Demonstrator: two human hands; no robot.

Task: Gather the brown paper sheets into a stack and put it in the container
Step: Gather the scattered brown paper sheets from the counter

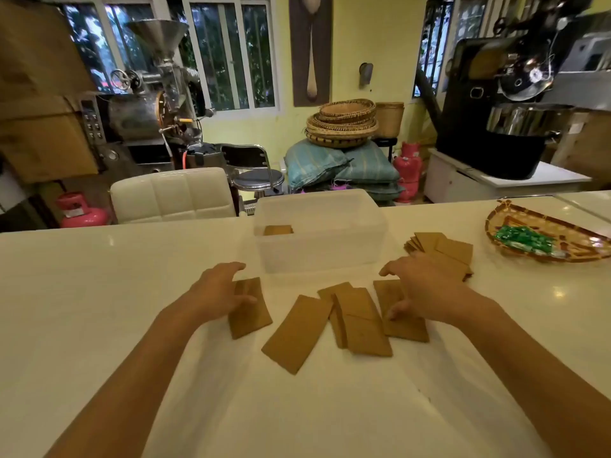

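Several brown paper sheets lie spread on the white table [99, 292] in front of me. My left hand [221, 289] rests with spread fingers on the leftmost sheet [249, 317]. My right hand [423, 285] presses its fingers on the rightmost sheet [405, 327]. Between them lie a single sheet [297, 332] and a small overlapping group [360, 322]. A further fanned pile of sheets [443, 247] sits behind my right hand. The translucent white container [317, 256] stands just beyond the hands, with a few brown sheets [277, 230] inside it.
A woven tray [515, 226] holding green wrapped items [522, 241] sits at the table's right. Behind the table are a white padded chair [172, 193], a stool, red gas cylinders, sacks, baskets and roasting machines.
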